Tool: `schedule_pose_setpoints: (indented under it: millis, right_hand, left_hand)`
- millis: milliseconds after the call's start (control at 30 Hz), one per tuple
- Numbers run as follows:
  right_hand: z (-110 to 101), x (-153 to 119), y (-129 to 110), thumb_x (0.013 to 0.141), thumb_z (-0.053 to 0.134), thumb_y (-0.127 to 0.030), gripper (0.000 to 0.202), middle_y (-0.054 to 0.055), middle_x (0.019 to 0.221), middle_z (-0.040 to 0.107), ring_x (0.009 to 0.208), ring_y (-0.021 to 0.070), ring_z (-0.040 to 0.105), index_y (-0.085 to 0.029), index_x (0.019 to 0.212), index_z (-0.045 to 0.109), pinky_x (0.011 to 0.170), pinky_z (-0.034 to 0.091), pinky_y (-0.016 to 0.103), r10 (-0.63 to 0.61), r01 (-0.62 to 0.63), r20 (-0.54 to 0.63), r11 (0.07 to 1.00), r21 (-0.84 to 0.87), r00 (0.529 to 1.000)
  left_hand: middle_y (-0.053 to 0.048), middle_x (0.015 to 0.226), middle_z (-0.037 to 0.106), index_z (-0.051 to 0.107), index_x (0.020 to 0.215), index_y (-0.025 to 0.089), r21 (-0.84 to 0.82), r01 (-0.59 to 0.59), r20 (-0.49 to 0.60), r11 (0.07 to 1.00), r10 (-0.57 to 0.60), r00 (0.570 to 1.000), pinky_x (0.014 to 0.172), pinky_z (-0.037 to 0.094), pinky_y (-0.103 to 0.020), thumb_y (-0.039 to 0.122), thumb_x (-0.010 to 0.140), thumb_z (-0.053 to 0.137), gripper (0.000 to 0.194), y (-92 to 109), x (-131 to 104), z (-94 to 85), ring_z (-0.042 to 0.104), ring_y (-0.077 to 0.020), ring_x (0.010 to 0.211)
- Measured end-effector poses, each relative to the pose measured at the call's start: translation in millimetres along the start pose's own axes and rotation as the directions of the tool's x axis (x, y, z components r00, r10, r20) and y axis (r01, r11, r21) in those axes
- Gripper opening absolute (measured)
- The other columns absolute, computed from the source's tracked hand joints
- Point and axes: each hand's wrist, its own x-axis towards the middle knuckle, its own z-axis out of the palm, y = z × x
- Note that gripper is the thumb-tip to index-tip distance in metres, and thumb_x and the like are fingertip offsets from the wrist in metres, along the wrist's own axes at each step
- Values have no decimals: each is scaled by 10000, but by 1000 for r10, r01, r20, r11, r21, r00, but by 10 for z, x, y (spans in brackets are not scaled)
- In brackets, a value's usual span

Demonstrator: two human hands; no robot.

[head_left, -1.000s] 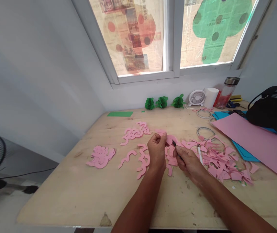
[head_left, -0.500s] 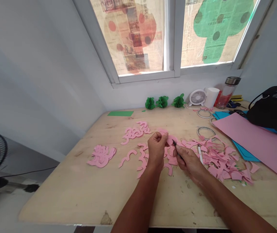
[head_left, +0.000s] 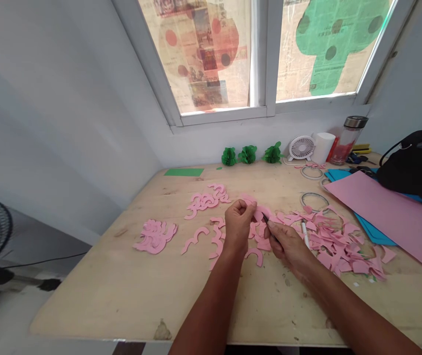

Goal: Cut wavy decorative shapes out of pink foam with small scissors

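My left hand (head_left: pixel 239 222) pinches a piece of pink paper (head_left: pixel 261 211) between thumb and fingers, above the middle of the table. My right hand (head_left: pixel 285 241) is closed round a pair of dark scissors (head_left: pixel 265 218), whose blades meet the paper's edge; the handles are mostly hidden by the fingers. Curved pink paper cutouts (head_left: pixel 216 241) lie under and beside my left wrist. A single wavy strip (head_left: pixel 195 237) rests left of them, and a stack of scalloped pink cutouts (head_left: pixel 155 236) sits farther left. More cutouts (head_left: pixel 207 199) lie behind.
Pink scraps (head_left: pixel 344 246) are heaped right of my right hand, with a white marker (head_left: pixel 304 234) among them. Tape rings (head_left: pixel 314 201), a large pink sheet (head_left: pixel 388 212) and a black bag (head_left: pixel 414 165) lie beyond. A small fan (head_left: pixel 301 148) and bottle (head_left: pixel 349 140) stand by the wall.
Both hands stay nearly in place, with the scissors still at the pink paper. The paper's angle and the blades have shifted only slightly.
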Motion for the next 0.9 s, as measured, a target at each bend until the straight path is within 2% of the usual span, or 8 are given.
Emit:
schedule_pose_setpoints:
  millis: [900]
  right_hand:
    - [-22,7,15,779,489,-533,376,-96,403,273,346,53,144,-169,691,519,360,85,213,7,-6,20,1000,-24,1000]
  left_hand:
    - [45,464,449,427,534,161,0,51,21,999,-51,998,471,373,-196,327,606,680,311,15,32,-16,409,-61,441]
